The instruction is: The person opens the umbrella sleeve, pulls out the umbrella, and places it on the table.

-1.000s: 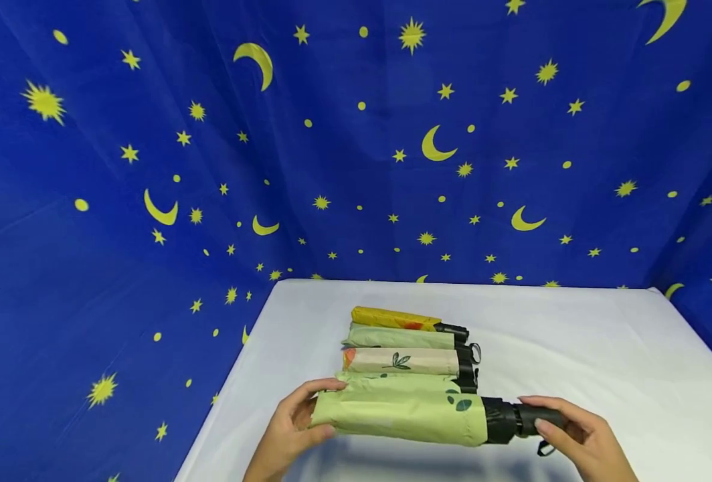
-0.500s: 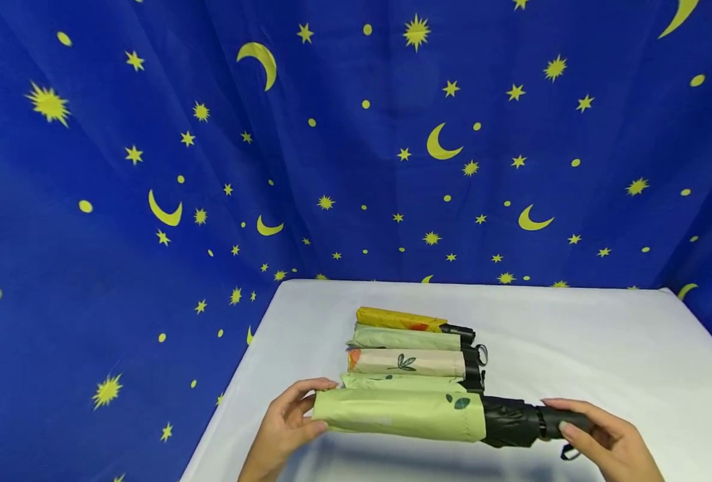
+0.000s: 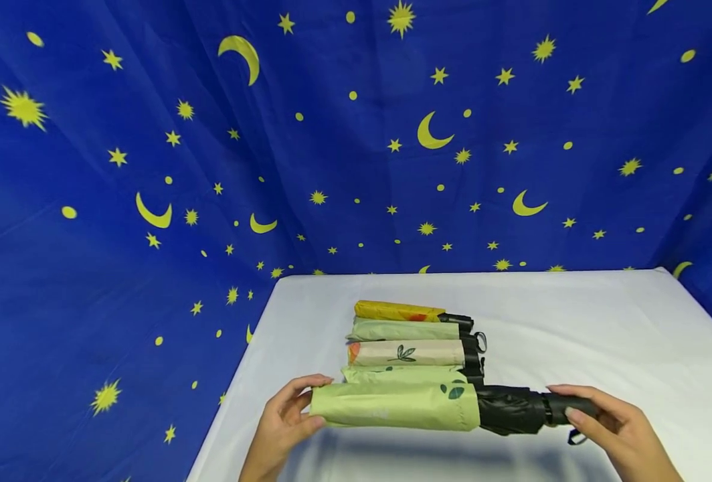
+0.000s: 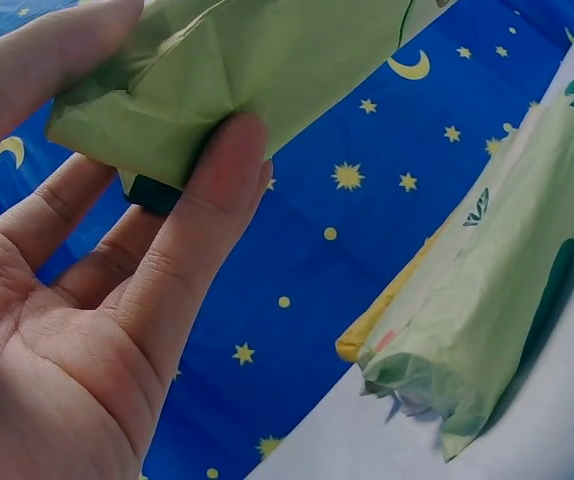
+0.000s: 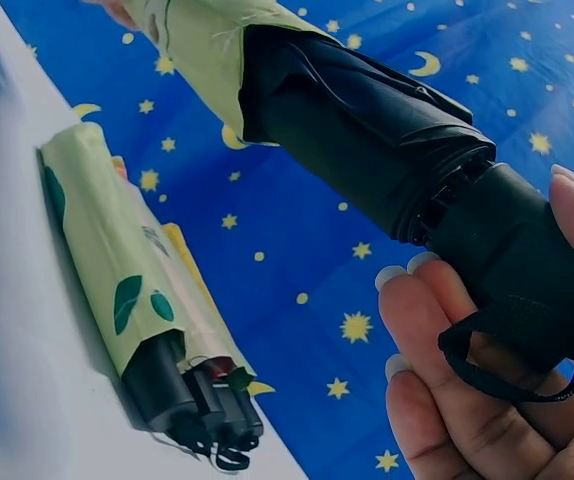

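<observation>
Across the frame's lower middle, more of the black umbrella (image 3: 509, 410) shows outside its green sleeve (image 3: 395, 406) than a second ago; left hand (image 3: 285, 422) pinches the sleeve's end, right hand (image 3: 621, 427) grips the handle (image 3: 561, 408).

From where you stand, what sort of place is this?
Perhaps a curtained booth: a blue fabric backdrop with yellow moons and stars hangs behind a white, cloth-covered table, where folded green, cream and yellow fabric umbrellas lie in a row.

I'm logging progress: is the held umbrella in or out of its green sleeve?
Partly out: its folded black canopy and handle protrude from the green sleeve; how much lies inside is hidden.
</observation>
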### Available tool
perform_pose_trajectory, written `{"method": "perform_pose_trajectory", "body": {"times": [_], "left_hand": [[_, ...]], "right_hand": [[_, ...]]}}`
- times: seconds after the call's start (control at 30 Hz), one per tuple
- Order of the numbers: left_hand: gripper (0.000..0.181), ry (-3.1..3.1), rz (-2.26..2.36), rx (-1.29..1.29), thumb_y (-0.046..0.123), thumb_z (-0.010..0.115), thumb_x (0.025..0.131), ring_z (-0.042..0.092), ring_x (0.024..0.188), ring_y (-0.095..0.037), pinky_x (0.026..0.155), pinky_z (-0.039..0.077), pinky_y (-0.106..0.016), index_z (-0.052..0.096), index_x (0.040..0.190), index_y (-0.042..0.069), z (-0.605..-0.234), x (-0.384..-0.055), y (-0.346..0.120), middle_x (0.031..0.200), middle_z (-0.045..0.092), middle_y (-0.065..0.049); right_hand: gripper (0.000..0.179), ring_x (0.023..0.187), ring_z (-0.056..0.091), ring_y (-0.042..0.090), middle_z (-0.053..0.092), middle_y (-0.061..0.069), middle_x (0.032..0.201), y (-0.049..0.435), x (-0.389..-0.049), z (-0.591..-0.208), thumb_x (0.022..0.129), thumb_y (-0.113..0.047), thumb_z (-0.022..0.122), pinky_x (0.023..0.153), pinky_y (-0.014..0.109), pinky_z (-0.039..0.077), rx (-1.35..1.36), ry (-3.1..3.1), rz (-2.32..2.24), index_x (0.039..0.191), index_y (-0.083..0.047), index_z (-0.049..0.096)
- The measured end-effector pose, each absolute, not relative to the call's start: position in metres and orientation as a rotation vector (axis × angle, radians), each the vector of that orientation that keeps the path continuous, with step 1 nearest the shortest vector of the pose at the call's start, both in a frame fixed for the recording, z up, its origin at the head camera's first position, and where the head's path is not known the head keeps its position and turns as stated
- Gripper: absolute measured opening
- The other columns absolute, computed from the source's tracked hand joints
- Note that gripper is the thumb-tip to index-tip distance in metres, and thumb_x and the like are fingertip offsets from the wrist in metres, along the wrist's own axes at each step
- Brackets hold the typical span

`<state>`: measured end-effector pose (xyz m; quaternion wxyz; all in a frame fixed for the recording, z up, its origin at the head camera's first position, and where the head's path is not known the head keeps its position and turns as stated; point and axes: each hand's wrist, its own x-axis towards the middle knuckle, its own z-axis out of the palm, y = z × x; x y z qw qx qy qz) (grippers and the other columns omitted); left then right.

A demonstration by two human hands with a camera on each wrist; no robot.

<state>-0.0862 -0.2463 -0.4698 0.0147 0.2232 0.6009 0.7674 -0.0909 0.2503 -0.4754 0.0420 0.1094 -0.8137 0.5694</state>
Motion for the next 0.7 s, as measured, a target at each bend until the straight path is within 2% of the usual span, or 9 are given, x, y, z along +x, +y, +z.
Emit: {"method": "perform_pose_trajectory", "body": {"times": [0.27, 0.7], "left_hand": [[0.050, 1.823, 2.428, 0.801, -0.021, 0.057, 0.091, 0.059, 0.125, -0.031, 0.089, 0.058, -0.037, 0.041, 0.139, -0.019, -0.470, -0.089, -0.250, 0.142, 0.052, -0.024], [0.051, 1.769, 2.441, 0.916, -0.025, 0.054, 0.090, 0.059, 0.125, -0.032, 0.091, 0.057, -0.037, 0.038, 0.138, -0.023, -0.473, -0.092, -0.249, 0.141, 0.052, -0.025]], "right_hand": [[0.029, 0.099, 0.070, 0.016, 0.070, 0.003, 0.122, 0.254, -0.094, -0.475, 0.102, 0.008, 0.052, 0.073, 0.031, 0.058, 0.388, -2.330, 2.042, 0.130, 0.012, 0.060], [0.030, 0.100, 0.069, 0.015, 0.070, 0.002, 0.122, 0.262, -0.091, -0.480, 0.102, 0.012, 0.049, 0.074, 0.030, 0.058, 0.417, -2.254, 2.115, 0.131, 0.014, 0.058]]}}
